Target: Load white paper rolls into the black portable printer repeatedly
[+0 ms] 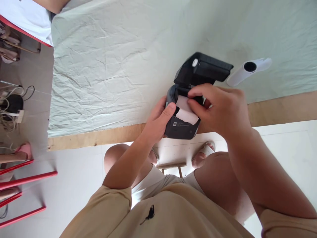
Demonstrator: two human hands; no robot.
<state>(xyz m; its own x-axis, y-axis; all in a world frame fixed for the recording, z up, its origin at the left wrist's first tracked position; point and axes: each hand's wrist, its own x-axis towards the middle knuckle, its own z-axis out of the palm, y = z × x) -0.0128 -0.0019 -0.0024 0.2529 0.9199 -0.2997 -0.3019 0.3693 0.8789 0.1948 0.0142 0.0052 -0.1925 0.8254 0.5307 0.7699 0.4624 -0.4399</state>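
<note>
A dark grey handheld label printer point(182, 129) is at the table's front edge, its black lid point(205, 67) swung up and back. White paper point(187, 115) lies in its open compartment, with a torn-looking end draped over the front lip. My left hand point(160, 120) grips the printer's left side, thumb on the rim. Inside the compartment, the thumb and fingertips of my right hand point(218, 107) pinch at the paper roll point(183, 101); my fingers partly cover it. Right of the lid, another white paper roll point(239, 75) with a dark core and a loose end rests on the cloth.
A wrinkled pale green cloth point(106, 72) covers the table, leaving a bare wooden front edge point(79, 140). Red metal legs point(29, 180) and tangled cables point(10, 115) are on the floor at left. Part of another person point(52, 4) shows at the upper left.
</note>
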